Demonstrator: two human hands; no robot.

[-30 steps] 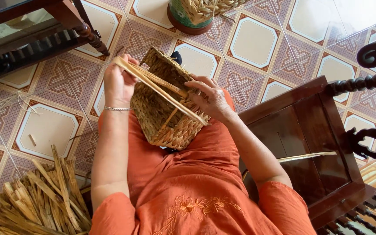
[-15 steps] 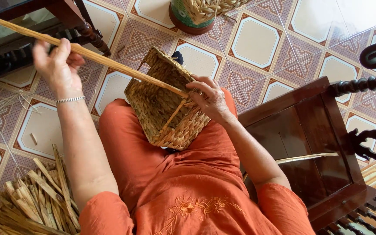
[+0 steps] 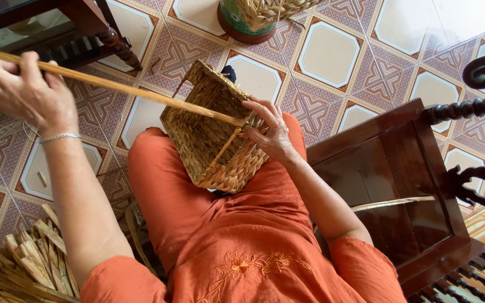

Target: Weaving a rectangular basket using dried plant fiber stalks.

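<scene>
A square woven straw basket (image 3: 211,137) rests on my lap, its open mouth tilted to the upper left. My right hand (image 3: 268,129) grips its right rim, fingers spread over the weave. My left hand (image 3: 21,92) is raised far to the left, closed around a long tan fibre strand (image 3: 130,90). The strand runs taut from that hand down to the basket rim by my right hand. A thin silver bracelet sits on my left wrist.
A bundle of dried straw strips (image 3: 21,266) lies on the patterned tile floor at lower left. A dark wooden chair (image 3: 405,185) stands to my right, dark furniture (image 3: 85,28) at upper left, and a round green container (image 3: 248,17) with woven material at the top.
My left hand has left the basket and pulled the long strand up and out to the left, drawing it taut. My right hand stayed on the basket rim.
</scene>
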